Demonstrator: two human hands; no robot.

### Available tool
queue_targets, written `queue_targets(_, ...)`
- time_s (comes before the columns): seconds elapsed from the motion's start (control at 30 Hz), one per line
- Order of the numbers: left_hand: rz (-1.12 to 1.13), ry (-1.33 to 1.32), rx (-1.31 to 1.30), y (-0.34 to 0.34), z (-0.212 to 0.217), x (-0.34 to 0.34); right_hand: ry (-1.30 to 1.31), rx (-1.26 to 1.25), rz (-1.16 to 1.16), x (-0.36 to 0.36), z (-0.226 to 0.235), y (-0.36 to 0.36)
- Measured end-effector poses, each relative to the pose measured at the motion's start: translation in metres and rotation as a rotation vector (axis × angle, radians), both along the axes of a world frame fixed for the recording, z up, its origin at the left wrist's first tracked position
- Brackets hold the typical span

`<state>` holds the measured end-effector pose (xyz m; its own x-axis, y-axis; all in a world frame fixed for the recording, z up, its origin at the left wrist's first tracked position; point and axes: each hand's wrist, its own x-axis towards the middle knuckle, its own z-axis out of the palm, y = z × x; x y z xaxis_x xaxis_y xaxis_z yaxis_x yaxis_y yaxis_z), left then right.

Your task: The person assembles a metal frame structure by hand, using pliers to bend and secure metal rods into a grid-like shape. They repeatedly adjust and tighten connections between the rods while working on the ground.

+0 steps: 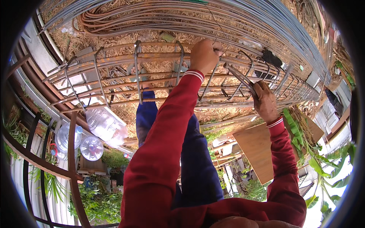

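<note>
Left grip [205, 57] pinches thin wire [222, 28] at a rebar cage [159, 57]; right grip [264, 101] holds pliers [241, 77].

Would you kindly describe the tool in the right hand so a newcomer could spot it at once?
Find the long rebar cage crossing the upper view. Toward its right, the right hand, above a white-striped red cuff, holds a dark pincer-like tool pointing up and left. Being gripped, with two slim arms side by side, sets it apart from the cage's steel.
</note>
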<state>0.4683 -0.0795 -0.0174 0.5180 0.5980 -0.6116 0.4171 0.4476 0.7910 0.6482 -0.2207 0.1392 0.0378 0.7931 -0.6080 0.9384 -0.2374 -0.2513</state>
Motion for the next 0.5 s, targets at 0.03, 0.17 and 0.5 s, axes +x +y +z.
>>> queue_targets(0.03, -0.031, 0.014, 0.013, 0.002, -0.002, 0.001, -0.061, -0.053, 0.1, 0.008, 0.002, 0.011)
queue_targets(0.17, -0.091, -0.03, 0.049, 0.009, -0.008, 0.001, -0.225, -0.115, 0.406, 0.026, 0.006, 0.049)
queue_targets(0.5, -0.065, -0.002, 0.107, 0.01, -0.008, 0.001, -0.338, -0.218, 0.667, 0.021, 0.01, 0.103)
